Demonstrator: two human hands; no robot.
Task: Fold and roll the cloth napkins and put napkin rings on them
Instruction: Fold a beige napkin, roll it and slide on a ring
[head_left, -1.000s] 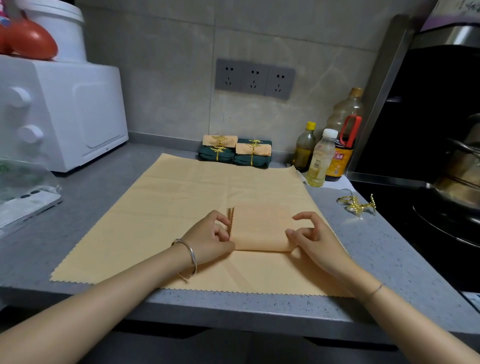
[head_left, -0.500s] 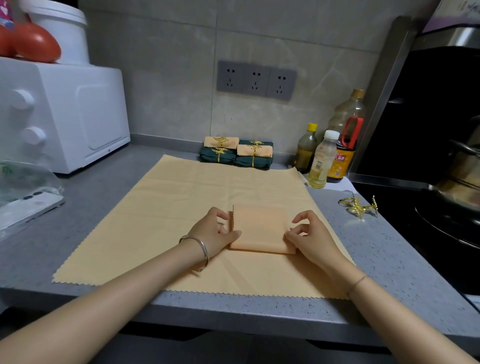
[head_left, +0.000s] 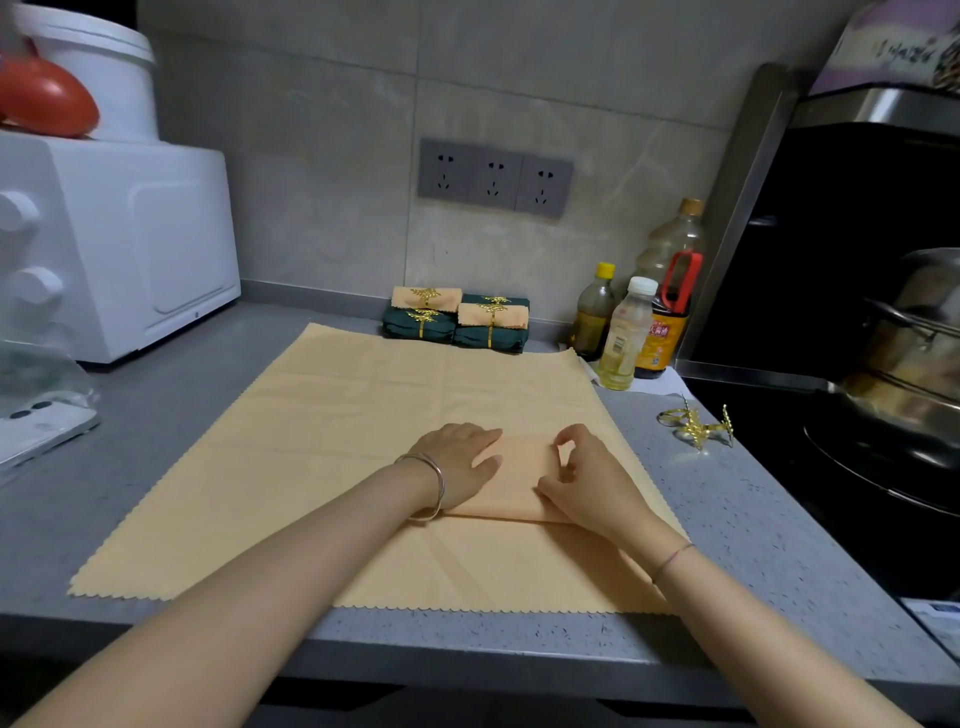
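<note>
We see the folded napkin (head_left: 519, 486) lying on the spread peach cloth (head_left: 322, 447), toward the counter's (head_left: 758, 530) front edge. The left hand (head_left: 457, 462) lies flat on the napkin's left part, fingers straight, pressing down. The right hand (head_left: 589, 480) is at its right end, fingers curled, pinching the fold. The hands are close but apart. The gold napkin rings (head_left: 696, 425) lie on the counter right of the cloth. The finished ringed napkins (head_left: 457, 323) are stacked by the back wall, with bottles (head_left: 623, 332) beside them
</note>
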